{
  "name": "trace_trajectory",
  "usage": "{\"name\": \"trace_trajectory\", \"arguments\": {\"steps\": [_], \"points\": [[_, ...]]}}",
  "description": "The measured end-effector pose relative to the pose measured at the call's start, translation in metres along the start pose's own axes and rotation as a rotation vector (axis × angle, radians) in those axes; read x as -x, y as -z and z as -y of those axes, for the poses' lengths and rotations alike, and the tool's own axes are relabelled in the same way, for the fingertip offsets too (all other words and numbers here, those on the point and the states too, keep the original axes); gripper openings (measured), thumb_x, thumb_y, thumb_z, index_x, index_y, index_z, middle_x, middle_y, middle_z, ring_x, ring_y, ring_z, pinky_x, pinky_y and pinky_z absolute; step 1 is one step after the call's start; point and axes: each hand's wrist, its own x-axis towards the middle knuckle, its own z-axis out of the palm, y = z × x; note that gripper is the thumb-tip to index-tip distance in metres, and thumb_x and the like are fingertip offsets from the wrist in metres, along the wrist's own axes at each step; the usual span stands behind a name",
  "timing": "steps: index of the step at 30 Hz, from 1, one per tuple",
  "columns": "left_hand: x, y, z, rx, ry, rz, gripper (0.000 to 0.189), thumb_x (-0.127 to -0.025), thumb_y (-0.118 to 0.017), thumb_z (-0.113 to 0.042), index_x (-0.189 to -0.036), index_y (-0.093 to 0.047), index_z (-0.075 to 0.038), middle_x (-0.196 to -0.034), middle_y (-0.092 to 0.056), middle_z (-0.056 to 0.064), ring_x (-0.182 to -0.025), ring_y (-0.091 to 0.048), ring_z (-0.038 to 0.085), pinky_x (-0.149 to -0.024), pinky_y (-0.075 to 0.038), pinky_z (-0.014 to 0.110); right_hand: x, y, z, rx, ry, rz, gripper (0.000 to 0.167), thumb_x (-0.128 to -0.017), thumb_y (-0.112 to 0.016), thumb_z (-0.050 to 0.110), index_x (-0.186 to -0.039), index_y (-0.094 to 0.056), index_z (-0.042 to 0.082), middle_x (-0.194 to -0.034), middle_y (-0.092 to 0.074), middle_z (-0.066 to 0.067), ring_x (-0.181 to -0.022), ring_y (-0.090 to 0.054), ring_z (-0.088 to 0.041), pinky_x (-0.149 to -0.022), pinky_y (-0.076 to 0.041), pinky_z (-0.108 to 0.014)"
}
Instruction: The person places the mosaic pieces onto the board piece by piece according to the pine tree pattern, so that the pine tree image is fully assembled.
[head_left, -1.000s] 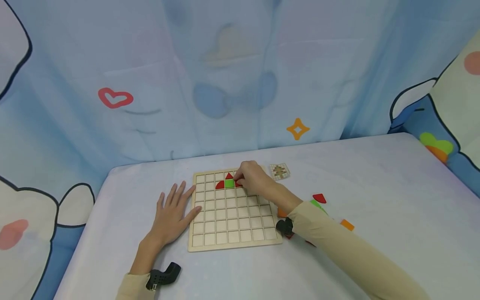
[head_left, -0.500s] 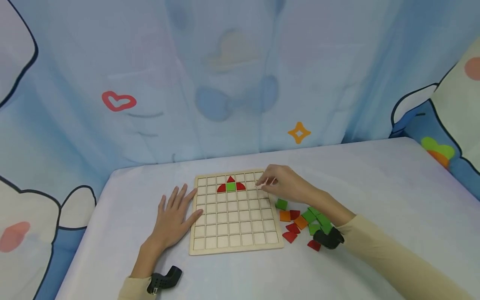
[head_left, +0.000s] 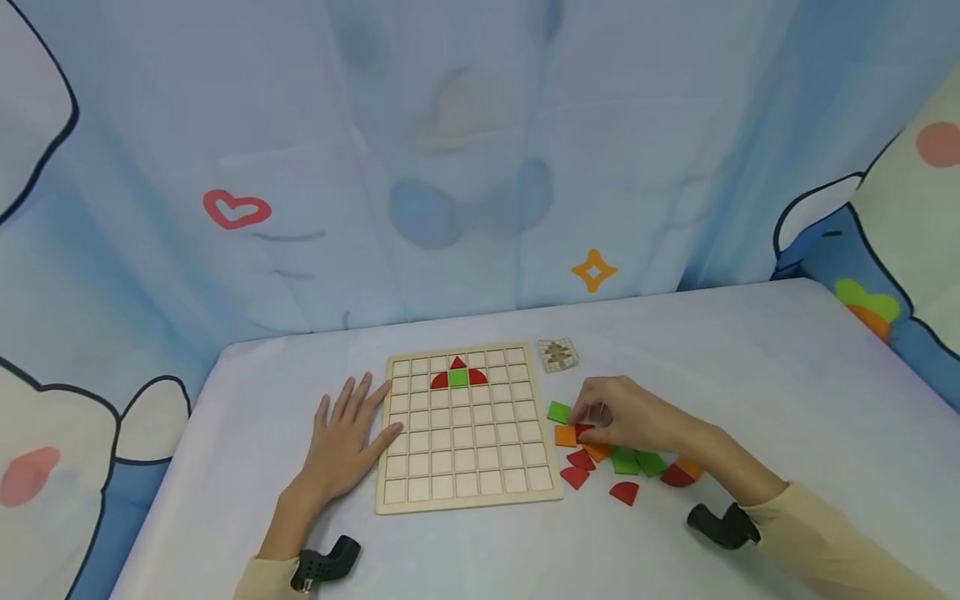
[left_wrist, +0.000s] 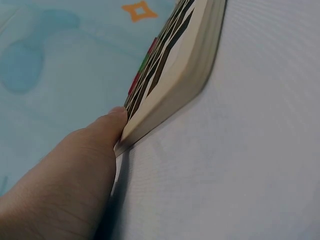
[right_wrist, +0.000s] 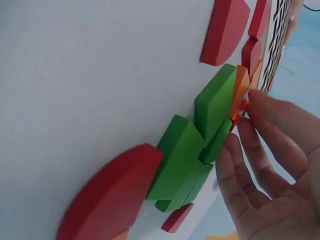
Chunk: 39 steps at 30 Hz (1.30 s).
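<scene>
My left hand lies with fingers spread at the left edge of a wooden grid board; in the left wrist view its thumb touches the board's rim. On the board sit a red triangle, a green square and two red quarter-circles, one left and one right of the square. Over the pile of loose pieces, my right hand has thumb and fingertips around a red piece. Whether they pinch it is unclear. Green squares lie under that hand.
A small pattern card lies beyond the board's upper right corner. Loose pieces lie right of the board: a green square, an orange square and several red quarter-circles. A blue printed curtain hangs behind the table.
My right hand has left the red quarter-circle on the board's right side and moved right and toward me to the loose pieces. The left hand stays at the board's edge.
</scene>
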Motion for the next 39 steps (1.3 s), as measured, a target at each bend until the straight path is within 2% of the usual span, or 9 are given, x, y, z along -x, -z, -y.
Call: {"name": "trace_trajectory", "arguments": {"steps": [6,16,24,33,39], "points": [[0.002,-0.002,0.002,0.000,0.007,0.005,0.072,-0.101,-0.059,-0.048,-0.162,-0.040,-0.013,-0.171,-0.026,0.019,-0.158,-0.016,0.043,-0.123,-0.004,0.069,-0.001,-0.005,-0.004,-0.024,0.004,0.003,0.019,-0.083,-0.089,0.006,-0.099,-0.080,0.008,-0.094,-0.066,0.005,-0.081,-0.059,-0.008,-0.073,-0.058,-0.022],[-0.003,0.002,0.000,0.007,-0.003,-0.002,0.072,-0.102,-0.059,-0.047,-0.162,-0.040,-0.013,-0.171,-0.026,0.019,-0.158,-0.015,0.043,-0.123,-0.004,0.069,-0.002,-0.002,0.000,-0.080,-0.117,-0.020,0.018,-0.080,-0.089,0.003,-0.094,-0.079,0.006,-0.085,-0.065,0.003,-0.076,-0.056,-0.013,-0.066,-0.054,-0.023],[-0.001,-0.001,0.000,0.009,-0.001,-0.010,0.071,-0.102,-0.059,-0.047,-0.161,-0.041,-0.012,-0.170,-0.027,0.020,-0.158,-0.016,0.044,-0.122,-0.005,0.070,-0.003,-0.005,0.006,-0.079,-0.142,-0.039,0.017,-0.079,-0.090,0.001,-0.091,-0.078,0.007,-0.084,-0.062,0.002,-0.077,-0.055,-0.015,-0.067,-0.054,-0.023],[0.001,0.000,0.000,0.006,-0.003,-0.025,0.072,-0.101,-0.060,-0.047,-0.161,-0.042,-0.012,-0.169,-0.029,0.021,-0.157,-0.018,0.045,-0.122,-0.006,0.070,0.002,-0.010,0.005,-0.026,-0.086,-0.094,0.015,-0.079,-0.089,0.001,-0.088,-0.080,0.010,-0.082,-0.061,0.006,-0.074,-0.054,-0.011,-0.064,-0.053,-0.022],[0.000,-0.002,-0.001,0.015,-0.005,-0.021,0.071,-0.102,-0.059,-0.048,-0.161,-0.042,-0.012,-0.169,-0.029,0.021,-0.157,-0.018,0.045,-0.122,-0.006,0.071,0.006,-0.008,0.007,0.012,-0.050,-0.083,0.018,-0.080,-0.089,0.000,-0.087,-0.077,0.012,-0.078,-0.061,0.008,-0.073,-0.053,-0.010,-0.064,-0.053,-0.022]]}}
